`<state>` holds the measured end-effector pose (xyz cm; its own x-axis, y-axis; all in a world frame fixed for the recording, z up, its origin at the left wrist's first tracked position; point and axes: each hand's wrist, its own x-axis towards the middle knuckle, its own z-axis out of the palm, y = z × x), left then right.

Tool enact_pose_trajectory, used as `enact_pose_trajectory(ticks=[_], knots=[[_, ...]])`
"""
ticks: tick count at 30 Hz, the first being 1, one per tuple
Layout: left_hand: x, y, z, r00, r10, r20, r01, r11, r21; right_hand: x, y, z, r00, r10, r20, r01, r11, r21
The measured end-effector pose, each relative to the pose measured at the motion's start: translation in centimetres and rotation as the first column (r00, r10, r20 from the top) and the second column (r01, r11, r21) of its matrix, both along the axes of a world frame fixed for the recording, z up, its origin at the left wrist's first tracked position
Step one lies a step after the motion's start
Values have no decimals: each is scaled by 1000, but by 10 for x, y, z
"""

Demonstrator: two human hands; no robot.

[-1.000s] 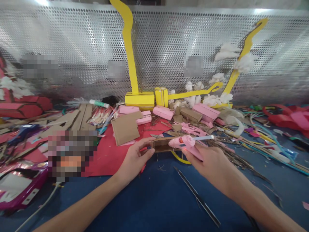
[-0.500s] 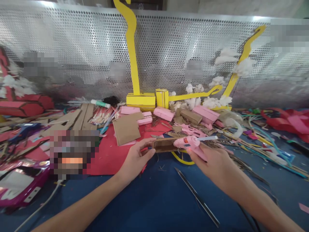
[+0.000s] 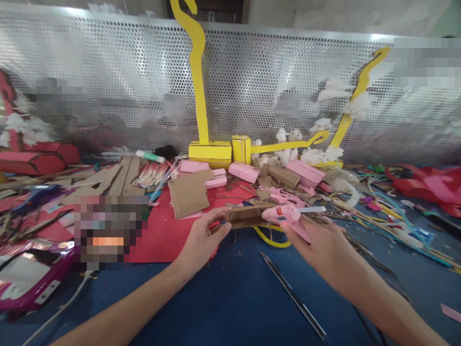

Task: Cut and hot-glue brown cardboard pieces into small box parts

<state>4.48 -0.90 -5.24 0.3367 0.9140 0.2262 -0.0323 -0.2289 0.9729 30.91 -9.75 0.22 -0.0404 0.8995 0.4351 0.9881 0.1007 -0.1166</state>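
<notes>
The flat red paper sheet [image 3: 158, 240] ended in a straight near edge at left. Beside it, the left hand [image 3: 200, 235] had its fingers pinching the left end of the open-sided brown cardboard box [image 3: 245, 219], located between both hands. Between the forearms, the blue worktop [image 3: 216, 298] gave room for moving, bounded rightward by the slim black-and-silver pen-shaped tool [image 3: 293, 295]. The right hand [image 3: 324, 245] had fingers wrapped around the pink plastic glue gun [image 3: 286, 214]. Compared with one second earlier, its nozzle stood further right along the box.
</notes>
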Motion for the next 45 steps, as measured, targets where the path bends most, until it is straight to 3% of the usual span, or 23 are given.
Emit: enact_pose_trajectory(ticks=[6,13,21,34,45], knots=[[-4,-3,6,999,35,-4,-35,999,0,-2,1,2,999,33,-33,-30,997,75],[-11,-1,19,979,153,-138,-141,986,93,6,8,12,996,15,-90,7,968,249],[-16,-2,26,976,141,-168,-122,986,118,19,6,8,985,34,-167,5,974,228],[-16,-12,35,930,219,-294,-141,954,265,18,9,-15,990,139,-27,-134,979,151],[-12,-22,42,899,275,-340,-112,897,429,9,9,-17,988,151,39,-154,983,104]])
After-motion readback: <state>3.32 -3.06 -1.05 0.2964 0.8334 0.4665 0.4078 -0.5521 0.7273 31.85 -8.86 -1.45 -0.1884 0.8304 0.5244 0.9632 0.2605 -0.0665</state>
